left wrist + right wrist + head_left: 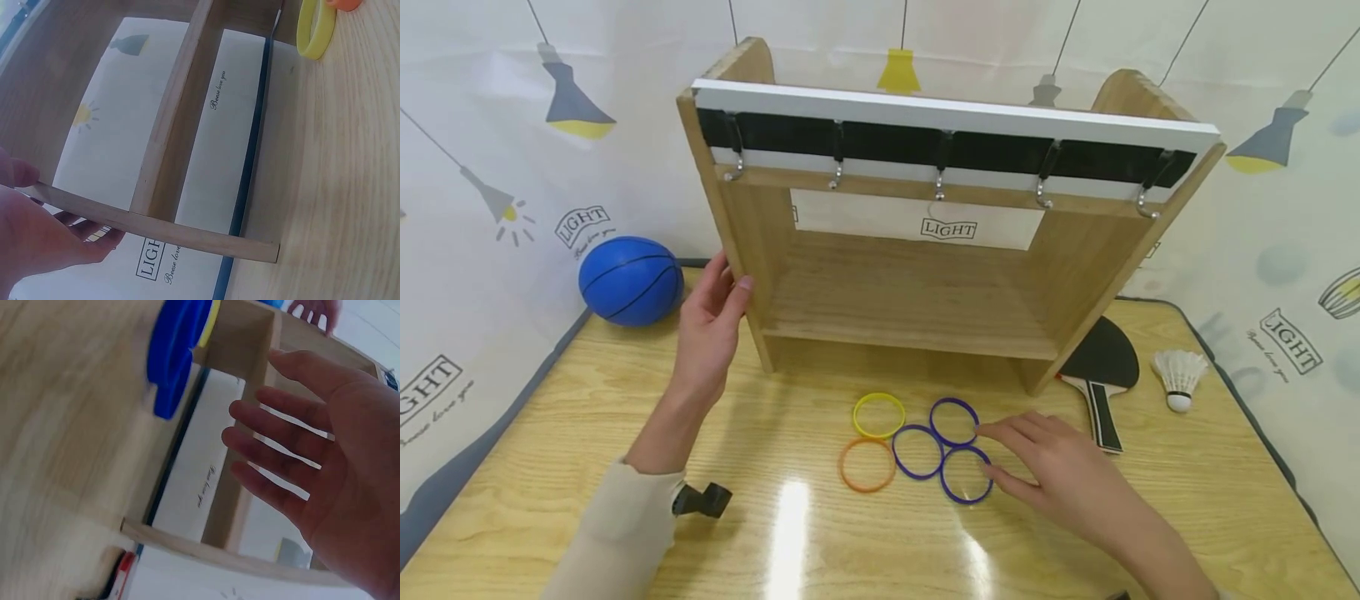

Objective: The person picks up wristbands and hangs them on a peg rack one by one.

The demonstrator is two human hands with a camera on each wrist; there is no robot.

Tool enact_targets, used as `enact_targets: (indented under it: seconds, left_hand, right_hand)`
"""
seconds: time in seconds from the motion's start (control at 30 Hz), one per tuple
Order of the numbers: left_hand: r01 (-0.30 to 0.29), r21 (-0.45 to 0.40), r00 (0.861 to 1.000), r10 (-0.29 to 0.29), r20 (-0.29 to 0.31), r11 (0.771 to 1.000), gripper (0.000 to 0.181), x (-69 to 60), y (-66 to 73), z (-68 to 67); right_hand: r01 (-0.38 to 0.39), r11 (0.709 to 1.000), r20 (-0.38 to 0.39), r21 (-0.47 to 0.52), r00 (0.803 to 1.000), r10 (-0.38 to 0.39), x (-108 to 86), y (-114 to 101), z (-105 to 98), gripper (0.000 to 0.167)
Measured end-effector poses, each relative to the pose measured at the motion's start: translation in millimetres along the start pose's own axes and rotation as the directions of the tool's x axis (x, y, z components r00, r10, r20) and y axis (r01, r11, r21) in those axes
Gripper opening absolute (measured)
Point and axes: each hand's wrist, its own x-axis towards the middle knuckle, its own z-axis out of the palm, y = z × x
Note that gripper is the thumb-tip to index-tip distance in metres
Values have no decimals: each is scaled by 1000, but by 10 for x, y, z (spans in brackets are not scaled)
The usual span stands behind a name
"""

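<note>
Five rings (942,457), probably light and bendy, best pinched at the rim, lie midway between the desk's (1210,500) side edges; right hand (1060,467) near, fingers spread; left hand (706,333) gripping wooden rack (910,292).

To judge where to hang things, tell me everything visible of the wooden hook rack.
The wooden hook rack stands upright on the table: wood-grained side panels, one low shelf, an open back. Across its upper front, a black-and-white rail carries five hooks with silvery tips, all bare. The left hand grips its left side panel.
</note>
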Motion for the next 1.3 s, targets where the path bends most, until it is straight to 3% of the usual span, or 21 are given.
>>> enact_targets:
  seconds: [0.13, 0.5, 0.8, 1.0, 1.3]
  left_hand:
    - [-3, -2, 1000, 3, 1, 1000, 48, 5, 2, 6]
    - [5, 2, 1000, -5, -4, 1000, 47, -1, -5, 9]
    - [-6, -6, 1000, 6, 2, 1000, 48, 1, -5, 7]
    - [-5, -1, 1000, 5, 1, 1000, 47, -1, -3, 0]
    - [12, 10, 1000, -12, -3, 1000, 47, -2, 1, 2]
  right_hand:
    - [53, 999, -2, 13, 999, -53, 63, -57, 95, 34]
    - [158, 986, 97, 45, 982, -162, 264, -165, 280, 29]
    - [173, 980, 146, 97, 972, -186, 365, -204, 396, 15]
    - [218, 974, 124, 70, 966, -225, 378, -218, 497, 16]
    - [190, 981, 170, 32, 966, -193, 366, -219, 558, 14]
